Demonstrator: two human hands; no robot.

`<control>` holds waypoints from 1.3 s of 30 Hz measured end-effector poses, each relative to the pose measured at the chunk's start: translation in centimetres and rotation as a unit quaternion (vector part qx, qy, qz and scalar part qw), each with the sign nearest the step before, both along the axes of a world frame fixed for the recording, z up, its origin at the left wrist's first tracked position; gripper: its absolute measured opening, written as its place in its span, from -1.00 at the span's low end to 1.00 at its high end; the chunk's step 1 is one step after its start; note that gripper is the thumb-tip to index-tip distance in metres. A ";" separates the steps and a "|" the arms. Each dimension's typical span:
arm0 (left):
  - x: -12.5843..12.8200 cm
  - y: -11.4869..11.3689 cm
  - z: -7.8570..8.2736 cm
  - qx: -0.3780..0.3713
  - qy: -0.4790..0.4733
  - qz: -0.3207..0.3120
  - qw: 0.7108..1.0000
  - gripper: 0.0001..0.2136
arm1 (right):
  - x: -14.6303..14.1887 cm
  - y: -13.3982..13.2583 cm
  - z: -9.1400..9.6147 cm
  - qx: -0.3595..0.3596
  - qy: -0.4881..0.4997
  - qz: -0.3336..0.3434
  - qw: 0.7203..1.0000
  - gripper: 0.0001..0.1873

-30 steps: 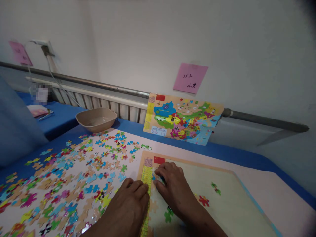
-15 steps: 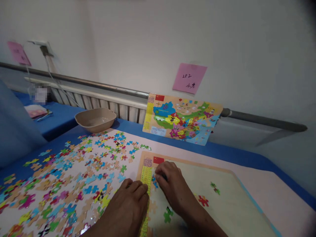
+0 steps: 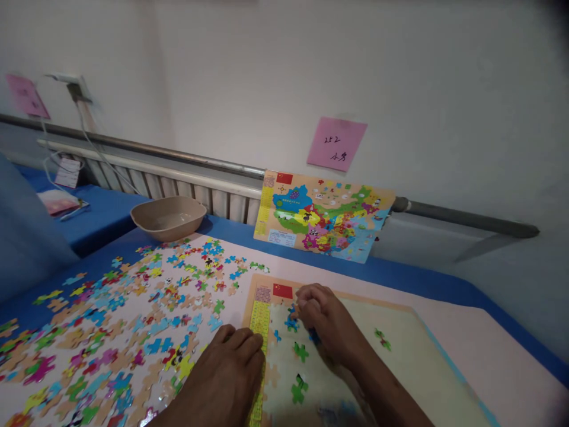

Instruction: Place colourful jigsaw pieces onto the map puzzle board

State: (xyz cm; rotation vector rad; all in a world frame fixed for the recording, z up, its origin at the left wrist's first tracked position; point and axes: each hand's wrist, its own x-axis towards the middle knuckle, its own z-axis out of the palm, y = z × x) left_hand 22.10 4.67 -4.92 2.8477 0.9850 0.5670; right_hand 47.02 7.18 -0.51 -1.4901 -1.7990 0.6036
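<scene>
The wooden puzzle board [image 3: 400, 385] has a yellow strip down its left side and a printed red flag at the top. My left hand [image 3: 226, 376] lies over its left border, fingers lowered and holding nothing. Near the flag, my right hand [image 3: 326, 323] is closed in a pinch at a blue puzzle piece [image 3: 291, 320]; the fingertips partly cover the contact. Left of that lies a small blue piece [image 3: 277, 335]. Below are two green pieces, an upper one [image 3: 301, 352] and a lower one [image 3: 299, 389]. A green-and-brown piece [image 3: 382, 339] sits farther right.
Many loose puzzle pieces [image 3: 111, 338] are scattered left of the board. A beige basin [image 3: 169, 218] stands behind them. A colourful map sheet [image 3: 324, 216] leans against the wall rail [image 3: 471, 221]. A pink note [image 3: 336, 144] is on the wall.
My right hand has shifted right and slightly up relative to the board, with a blue piece at its fingertips. A small blue and a green piece now show; my forearm hides the red one.
</scene>
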 end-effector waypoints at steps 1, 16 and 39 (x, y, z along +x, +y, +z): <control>0.0 0.0 -0.1 0.002 -0.001 0.001 1.000 -0.93 | 0.7 0.1 0.1 -0.010 -0.010 -0.011 1.000 -0.74; -0.1 0.5 -0.4 0.035 -0.015 -0.005 0.999 -0.94 | 1.4 0.7 -1.3 -0.036 -0.168 -0.081 0.982 -0.77; 0.7 1.4 0.5 0.278 -0.153 -0.010 0.948 -0.80 | -1.4 -0.7 1.6 0.163 -0.128 -0.051 0.977 -0.53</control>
